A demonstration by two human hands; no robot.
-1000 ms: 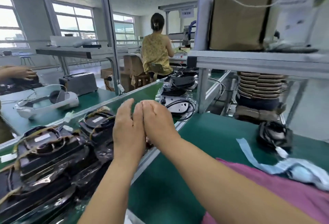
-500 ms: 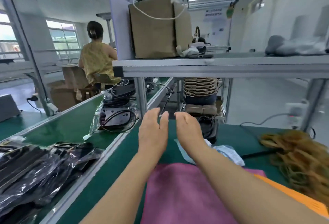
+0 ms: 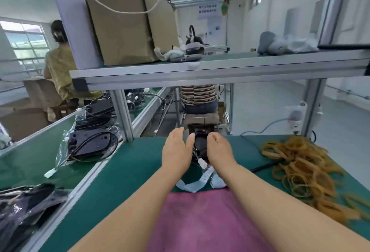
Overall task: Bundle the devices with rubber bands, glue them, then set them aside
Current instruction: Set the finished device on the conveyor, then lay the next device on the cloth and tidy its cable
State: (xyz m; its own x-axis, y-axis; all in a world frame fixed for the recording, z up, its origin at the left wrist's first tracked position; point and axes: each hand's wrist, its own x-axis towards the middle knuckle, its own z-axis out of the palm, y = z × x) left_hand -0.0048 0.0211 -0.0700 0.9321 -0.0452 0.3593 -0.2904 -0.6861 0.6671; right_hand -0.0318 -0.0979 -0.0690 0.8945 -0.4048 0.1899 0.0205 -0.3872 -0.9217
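Observation:
A small black device (image 3: pixel 200 144) with a coiled cable and a white connector (image 3: pixel 203 164) lies at the far edge of the green worktable (image 3: pixel 128 171). My left hand (image 3: pixel 177 149) rests against its left side with fingers stretched forward and the thumb touching it. My right hand (image 3: pixel 219 148) curls its fingers over the device's right side. A heap of tan rubber bands (image 3: pixel 300 165) lies on the table to the right. No glue is in view.
A pink cloth (image 3: pixel 200 221) and a pale blue paper strip (image 3: pixel 190 186) lie near me. Bagged black devices (image 3: pixel 90 145) sit on the conveyor to the left, with more (image 3: pixel 24 207) at bottom left. A metal shelf (image 3: pixel 220 69) carrying a paper bag (image 3: pixel 128 25) spans overhead.
My view has swung right, from the conveyor to the worktable. Both hands moved forward and apart, and now close in on the black device at the table's far edge.

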